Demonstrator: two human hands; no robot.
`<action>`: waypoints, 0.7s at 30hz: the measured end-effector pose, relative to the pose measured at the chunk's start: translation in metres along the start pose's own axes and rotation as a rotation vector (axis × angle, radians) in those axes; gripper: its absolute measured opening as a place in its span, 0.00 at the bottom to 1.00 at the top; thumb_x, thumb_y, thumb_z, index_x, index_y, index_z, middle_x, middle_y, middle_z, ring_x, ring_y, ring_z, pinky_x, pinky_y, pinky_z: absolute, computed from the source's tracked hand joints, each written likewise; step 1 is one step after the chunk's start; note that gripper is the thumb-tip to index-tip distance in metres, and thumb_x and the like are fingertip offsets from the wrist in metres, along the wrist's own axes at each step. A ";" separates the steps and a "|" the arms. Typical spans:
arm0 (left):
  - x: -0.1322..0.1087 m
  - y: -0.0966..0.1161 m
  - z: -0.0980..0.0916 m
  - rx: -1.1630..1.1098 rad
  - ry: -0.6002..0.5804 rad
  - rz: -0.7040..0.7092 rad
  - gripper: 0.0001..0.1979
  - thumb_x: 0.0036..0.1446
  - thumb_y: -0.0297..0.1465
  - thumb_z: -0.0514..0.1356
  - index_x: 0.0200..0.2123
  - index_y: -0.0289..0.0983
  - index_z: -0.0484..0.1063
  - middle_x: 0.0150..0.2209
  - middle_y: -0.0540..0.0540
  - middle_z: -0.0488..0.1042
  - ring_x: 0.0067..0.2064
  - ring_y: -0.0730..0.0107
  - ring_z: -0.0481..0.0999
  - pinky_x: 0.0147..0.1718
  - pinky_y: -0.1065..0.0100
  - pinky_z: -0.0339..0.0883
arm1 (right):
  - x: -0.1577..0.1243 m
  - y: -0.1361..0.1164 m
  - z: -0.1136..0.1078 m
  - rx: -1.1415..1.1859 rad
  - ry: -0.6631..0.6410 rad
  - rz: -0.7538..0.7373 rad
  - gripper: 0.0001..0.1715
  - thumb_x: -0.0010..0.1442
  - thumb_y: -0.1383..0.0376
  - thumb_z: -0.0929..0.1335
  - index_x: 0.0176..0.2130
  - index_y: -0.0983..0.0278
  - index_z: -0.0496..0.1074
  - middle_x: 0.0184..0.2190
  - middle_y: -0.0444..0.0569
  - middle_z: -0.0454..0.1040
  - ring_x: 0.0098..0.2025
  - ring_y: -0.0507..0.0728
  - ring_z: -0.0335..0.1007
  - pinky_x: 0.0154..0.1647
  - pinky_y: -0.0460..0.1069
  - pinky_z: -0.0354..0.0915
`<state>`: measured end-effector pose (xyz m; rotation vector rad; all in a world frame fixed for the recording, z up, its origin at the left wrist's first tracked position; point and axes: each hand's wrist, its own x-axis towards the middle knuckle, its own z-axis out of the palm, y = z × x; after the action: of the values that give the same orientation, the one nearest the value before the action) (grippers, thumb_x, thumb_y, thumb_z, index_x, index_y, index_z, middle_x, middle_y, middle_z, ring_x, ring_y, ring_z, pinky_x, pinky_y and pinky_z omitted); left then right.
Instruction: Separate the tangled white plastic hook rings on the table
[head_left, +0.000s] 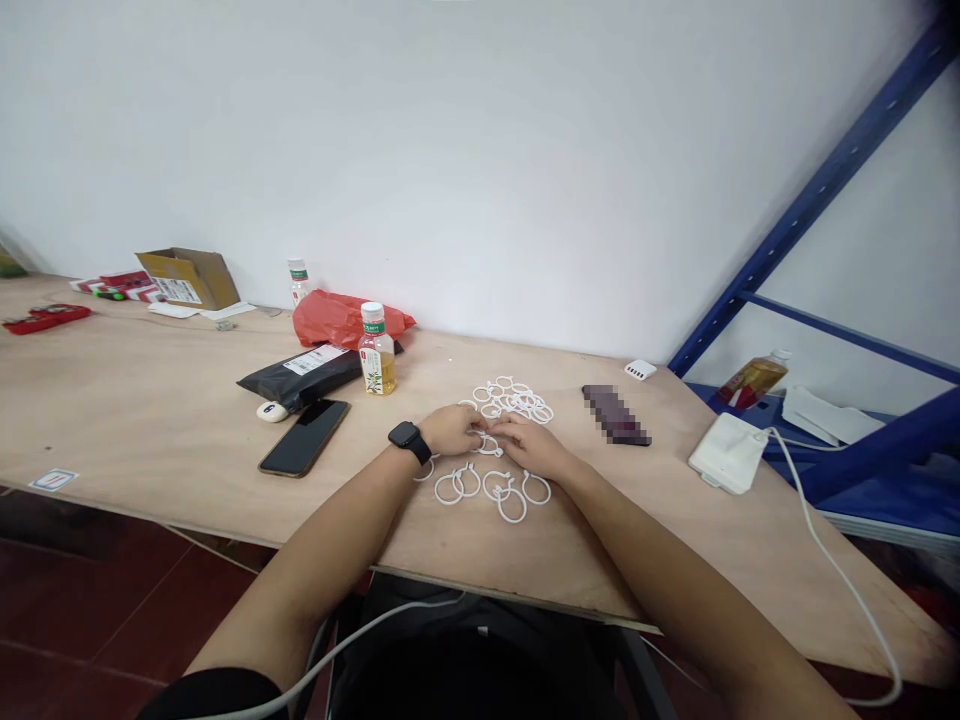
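Left grip [450, 431], right grip [536, 446], rings [496, 452] partly hidden

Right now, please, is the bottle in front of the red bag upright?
Upright: the bottle stands on the table, white cap uppermost.

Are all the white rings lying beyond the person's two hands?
No: a cluster of white rings lies beyond the left hand and right hand, but several others lie on the near side.

Thin white rings [525, 402] with small tabs lie on the tabletop [465, 545], one dense cluster overlapping farther back, several looser ones nearer, some overlapping in pairs.
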<state>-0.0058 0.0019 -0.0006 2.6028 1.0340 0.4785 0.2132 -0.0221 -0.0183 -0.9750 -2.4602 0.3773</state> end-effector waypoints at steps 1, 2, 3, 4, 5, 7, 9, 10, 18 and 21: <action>0.000 0.001 0.002 0.011 -0.012 -0.005 0.15 0.49 0.29 0.59 0.41 0.38 0.78 0.40 0.46 0.78 0.39 0.66 0.75 0.39 0.70 0.66 | 0.000 0.000 0.001 -0.001 -0.010 0.006 0.21 0.58 0.73 0.64 0.49 0.57 0.74 0.44 0.49 0.73 0.46 0.56 0.69 0.47 0.52 0.66; 0.001 0.001 0.003 0.018 -0.022 -0.010 0.15 0.49 0.29 0.59 0.41 0.38 0.78 0.39 0.46 0.78 0.38 0.66 0.75 0.38 0.70 0.65 | 0.001 0.000 0.001 -0.002 -0.013 0.011 0.20 0.58 0.71 0.65 0.48 0.57 0.75 0.43 0.49 0.73 0.45 0.57 0.70 0.47 0.52 0.66; 0.001 0.002 0.003 0.022 -0.031 -0.015 0.14 0.49 0.29 0.59 0.40 0.38 0.78 0.37 0.47 0.78 0.37 0.66 0.75 0.37 0.70 0.65 | 0.001 0.000 0.000 -0.003 -0.013 0.014 0.18 0.58 0.70 0.66 0.47 0.58 0.75 0.42 0.49 0.74 0.45 0.57 0.70 0.47 0.52 0.65; 0.001 0.002 0.004 0.024 -0.038 -0.021 0.14 0.49 0.29 0.58 0.40 0.38 0.78 0.36 0.47 0.78 0.36 0.67 0.74 0.35 0.71 0.65 | 0.001 0.000 0.000 -0.001 -0.014 0.018 0.16 0.58 0.69 0.66 0.46 0.58 0.75 0.42 0.49 0.75 0.44 0.57 0.70 0.46 0.52 0.65; 0.002 0.002 0.004 0.027 -0.042 -0.027 0.14 0.50 0.29 0.58 0.39 0.38 0.78 0.35 0.47 0.78 0.35 0.67 0.74 0.34 0.71 0.64 | 0.001 -0.001 0.000 0.004 -0.011 0.028 0.14 0.59 0.67 0.67 0.45 0.58 0.75 0.41 0.48 0.75 0.44 0.57 0.70 0.46 0.52 0.65; 0.002 0.002 0.004 0.040 -0.041 -0.037 0.14 0.51 0.28 0.56 0.40 0.38 0.78 0.34 0.47 0.78 0.34 0.67 0.74 0.34 0.71 0.64 | 0.002 -0.002 -0.001 0.010 -0.004 0.061 0.11 0.60 0.63 0.68 0.44 0.59 0.76 0.40 0.48 0.76 0.43 0.57 0.71 0.44 0.52 0.65; 0.003 0.001 0.004 0.060 -0.030 -0.042 0.14 0.52 0.28 0.55 0.40 0.38 0.78 0.35 0.47 0.78 0.35 0.67 0.75 0.35 0.70 0.64 | 0.002 -0.004 -0.001 0.012 -0.004 0.094 0.13 0.58 0.58 0.70 0.43 0.59 0.76 0.40 0.48 0.77 0.42 0.58 0.71 0.43 0.51 0.65; 0.003 0.000 0.004 0.069 -0.021 -0.046 0.14 0.52 0.28 0.55 0.40 0.38 0.78 0.35 0.46 0.78 0.36 0.67 0.75 0.35 0.70 0.65 | 0.002 -0.004 -0.001 0.013 -0.005 0.101 0.14 0.56 0.57 0.71 0.42 0.59 0.76 0.40 0.48 0.77 0.42 0.58 0.71 0.43 0.51 0.65; 0.001 -0.002 0.002 0.079 0.087 -0.089 0.12 0.51 0.27 0.55 0.37 0.37 0.76 0.37 0.45 0.77 0.37 0.66 0.74 0.37 0.69 0.66 | 0.000 -0.007 -0.004 0.009 -0.004 0.072 0.12 0.56 0.57 0.71 0.38 0.60 0.77 0.38 0.48 0.76 0.41 0.57 0.71 0.44 0.51 0.65; 0.001 -0.003 0.002 0.069 0.110 -0.076 0.12 0.51 0.26 0.55 0.36 0.37 0.76 0.36 0.44 0.76 0.37 0.65 0.74 0.38 0.68 0.66 | -0.001 -0.007 -0.003 -0.020 -0.020 0.083 0.10 0.55 0.58 0.72 0.37 0.60 0.77 0.38 0.48 0.76 0.41 0.57 0.71 0.42 0.51 0.66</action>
<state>-0.0059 0.0044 -0.0038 2.6109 1.2012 0.5828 0.2113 -0.0274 -0.0129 -1.0892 -2.4509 0.3922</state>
